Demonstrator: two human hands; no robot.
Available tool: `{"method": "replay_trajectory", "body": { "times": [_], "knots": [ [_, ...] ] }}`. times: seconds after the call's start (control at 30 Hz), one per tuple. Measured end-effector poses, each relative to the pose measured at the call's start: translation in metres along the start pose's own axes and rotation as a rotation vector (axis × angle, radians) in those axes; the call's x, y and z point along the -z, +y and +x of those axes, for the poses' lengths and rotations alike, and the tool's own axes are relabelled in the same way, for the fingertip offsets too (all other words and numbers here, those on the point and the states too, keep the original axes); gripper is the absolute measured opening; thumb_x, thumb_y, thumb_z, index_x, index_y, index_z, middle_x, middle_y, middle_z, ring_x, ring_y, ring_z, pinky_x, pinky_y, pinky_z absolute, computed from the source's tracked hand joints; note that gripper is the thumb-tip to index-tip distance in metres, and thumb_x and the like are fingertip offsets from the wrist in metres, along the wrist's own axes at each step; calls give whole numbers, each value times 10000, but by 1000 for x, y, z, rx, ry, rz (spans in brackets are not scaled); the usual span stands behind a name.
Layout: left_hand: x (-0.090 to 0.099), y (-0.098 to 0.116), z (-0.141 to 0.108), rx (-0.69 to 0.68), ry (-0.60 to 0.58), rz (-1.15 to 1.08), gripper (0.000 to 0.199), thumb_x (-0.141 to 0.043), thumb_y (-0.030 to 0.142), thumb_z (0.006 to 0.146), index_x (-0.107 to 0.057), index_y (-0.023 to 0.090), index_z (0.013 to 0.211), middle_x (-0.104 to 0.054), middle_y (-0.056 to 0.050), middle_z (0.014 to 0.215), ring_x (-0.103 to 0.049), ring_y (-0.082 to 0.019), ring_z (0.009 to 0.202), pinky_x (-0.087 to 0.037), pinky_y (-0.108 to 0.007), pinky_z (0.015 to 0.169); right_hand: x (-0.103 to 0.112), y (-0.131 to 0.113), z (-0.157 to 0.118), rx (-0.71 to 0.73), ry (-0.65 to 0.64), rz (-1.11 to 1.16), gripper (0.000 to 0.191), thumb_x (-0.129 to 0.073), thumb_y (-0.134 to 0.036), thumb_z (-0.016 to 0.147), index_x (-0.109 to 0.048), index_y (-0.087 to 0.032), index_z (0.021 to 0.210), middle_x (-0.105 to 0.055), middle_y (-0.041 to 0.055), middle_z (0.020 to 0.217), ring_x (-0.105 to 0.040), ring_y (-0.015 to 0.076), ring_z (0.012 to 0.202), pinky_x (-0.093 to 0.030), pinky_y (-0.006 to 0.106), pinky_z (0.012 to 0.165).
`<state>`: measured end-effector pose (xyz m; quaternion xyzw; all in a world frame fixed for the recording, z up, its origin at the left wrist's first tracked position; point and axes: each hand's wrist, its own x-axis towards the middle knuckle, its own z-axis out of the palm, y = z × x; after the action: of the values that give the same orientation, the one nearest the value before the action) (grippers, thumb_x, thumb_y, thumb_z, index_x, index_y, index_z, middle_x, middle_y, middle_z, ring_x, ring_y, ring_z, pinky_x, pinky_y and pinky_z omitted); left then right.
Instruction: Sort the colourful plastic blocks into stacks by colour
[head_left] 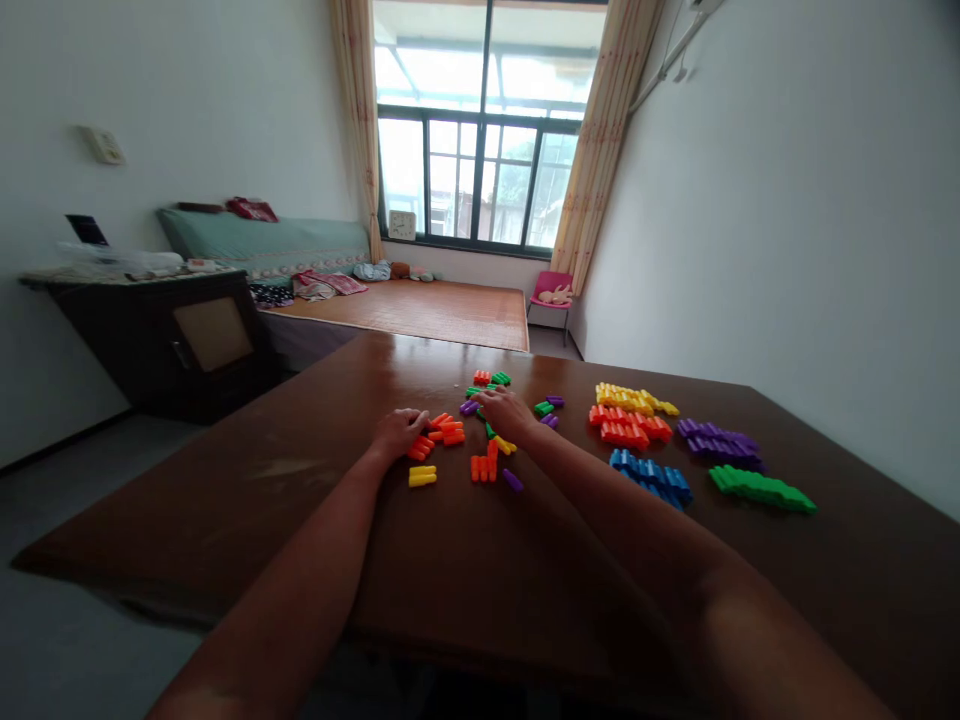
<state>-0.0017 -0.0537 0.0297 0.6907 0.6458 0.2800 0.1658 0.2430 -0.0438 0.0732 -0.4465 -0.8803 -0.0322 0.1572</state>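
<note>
Small coloured plastic pieces lie on a brown table. My left hand [401, 432] rests at the left edge of the orange pieces [448, 430], its fingers bent over them; whether it grips one is unclear. Further right, my right hand [504, 408] reaches over the green pieces [481, 391], its fingertips low among them and too small to make out. Two yellow pieces [422, 476] lie nearer me, with an orange group [484, 466] and a purple piece [513, 480] to their right. More purple and green pieces [544, 408] lie just beyond my right wrist.
On the table's right side stand rows of yellow [634, 399], orange [628, 426], blue [651, 478], purple [718, 442] and green pieces [760, 488]. The brown table [300, 500] has its far edge near a bed [450, 305]. A dark cabinet [150, 340] stands at the left.
</note>
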Motion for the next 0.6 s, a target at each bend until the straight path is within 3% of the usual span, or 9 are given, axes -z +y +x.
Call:
{"method": "replay_trajectory", "body": {
  "times": [0.1, 0.17, 0.3, 0.47, 0.6],
  "knots": [
    [1, 0, -2, -27, 0, 32, 467, -401, 505, 874, -765, 218, 818, -756, -57, 863, -676, -210, 788, -457, -282, 687, -21, -7, 32, 9, -21, 15, 377, -511, -119, 863, -626, -227, 1205, -648, 72, 1228, -522, 246, 1147, -431, 370, 944],
    [1, 0, -3, -31, 2, 28, 464, -406, 509, 873, -766, 223, 817, -756, -54, 879, -677, -208, 795, -458, -278, 680, -30, -10, 42, -11, -49, 26, 350, -571, -144, 817, -667, -267, 1131, -691, 77, 1124, -534, 272, 1136, -453, 400, 923],
    [2, -1, -2, -31, 6, 19, 466, -409, 514, 867, -763, 219, 802, -757, -51, 863, -676, -211, 790, -465, -277, 680, -29, -13, 45, -70, -44, 75, 311, -654, -183, 748, -692, -318, 1025, -715, 80, 934, -549, 307, 1128, -450, 442, 933],
    [1, -5, 1, -41, -13, -14, 499, -395, 546, 853, -754, 203, 803, -757, -51, 821, -675, -213, 751, -477, -278, 669, 3, 2, 14, -95, 171, 162, 309, -572, -286, 856, -577, -230, 1160, -668, 90, 1117, -594, 256, 1061, -442, 368, 899],
    [1, -7, 4, -52, -27, -42, 523, -398, 571, 835, -751, 186, 830, -761, -55, 855, -678, -217, 748, -486, -274, 660, 33, 50, -42, -211, 271, 201, 362, -515, -354, 902, -474, -181, 1217, -675, 96, 1070, -654, 189, 836, -477, 304, 744]
  ]
}}
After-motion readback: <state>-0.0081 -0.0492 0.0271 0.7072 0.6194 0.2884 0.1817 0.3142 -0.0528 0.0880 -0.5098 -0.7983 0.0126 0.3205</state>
